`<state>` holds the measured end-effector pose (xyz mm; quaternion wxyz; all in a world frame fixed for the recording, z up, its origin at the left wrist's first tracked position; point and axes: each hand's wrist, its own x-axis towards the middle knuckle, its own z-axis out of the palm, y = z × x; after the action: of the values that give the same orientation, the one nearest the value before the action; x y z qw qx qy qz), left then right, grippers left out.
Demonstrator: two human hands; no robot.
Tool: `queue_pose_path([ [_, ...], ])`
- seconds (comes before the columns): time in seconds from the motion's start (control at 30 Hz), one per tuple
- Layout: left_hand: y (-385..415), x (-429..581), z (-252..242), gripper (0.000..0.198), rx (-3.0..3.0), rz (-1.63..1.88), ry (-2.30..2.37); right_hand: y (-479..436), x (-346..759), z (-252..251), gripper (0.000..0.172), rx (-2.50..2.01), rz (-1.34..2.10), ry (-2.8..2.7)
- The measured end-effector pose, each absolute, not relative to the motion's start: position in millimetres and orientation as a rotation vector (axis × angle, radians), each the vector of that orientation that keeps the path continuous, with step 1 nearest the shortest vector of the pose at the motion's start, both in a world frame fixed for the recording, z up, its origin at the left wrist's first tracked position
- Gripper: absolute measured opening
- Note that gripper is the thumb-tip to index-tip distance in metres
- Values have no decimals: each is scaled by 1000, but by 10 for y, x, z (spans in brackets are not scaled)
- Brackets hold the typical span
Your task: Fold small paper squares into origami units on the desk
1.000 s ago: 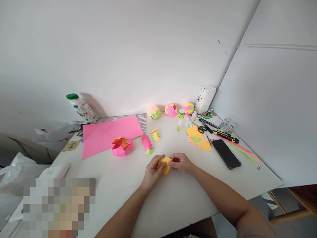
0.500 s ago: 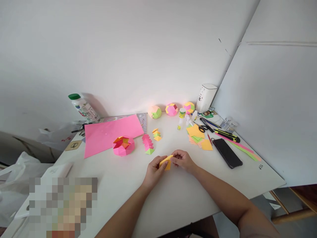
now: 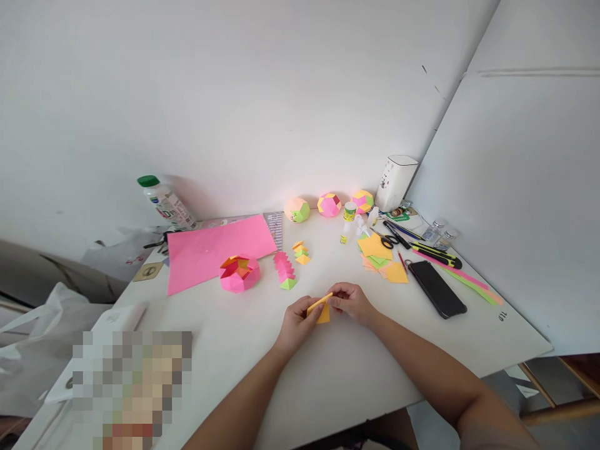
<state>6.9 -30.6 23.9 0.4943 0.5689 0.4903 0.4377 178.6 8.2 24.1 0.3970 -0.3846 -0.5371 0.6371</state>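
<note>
Both my hands meet over the white table near its middle. My left hand and my right hand pinch a small folded orange paper square between their fingertips, just above the tabletop. Behind it lie a row of folded pink and green paper units and a pink paper bowl with orange inside. A big pink sheet lies at the back left.
Three paper balls stand by the wall. To the right are loose orange and green squares, scissors, a black phone, pens, a glue bottle and a white container. A green-capped bottle is back left.
The orange paper has been turned and folded narrower between my fingers. The view has shifted slightly, so everything sits a little further right.
</note>
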Motion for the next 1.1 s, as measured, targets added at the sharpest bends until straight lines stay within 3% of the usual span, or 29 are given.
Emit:
queue_pose_path([
  [1.1,-299,51,297,30,1116,979,1087,87,1806,312,25,-916,1656,-1272],
])
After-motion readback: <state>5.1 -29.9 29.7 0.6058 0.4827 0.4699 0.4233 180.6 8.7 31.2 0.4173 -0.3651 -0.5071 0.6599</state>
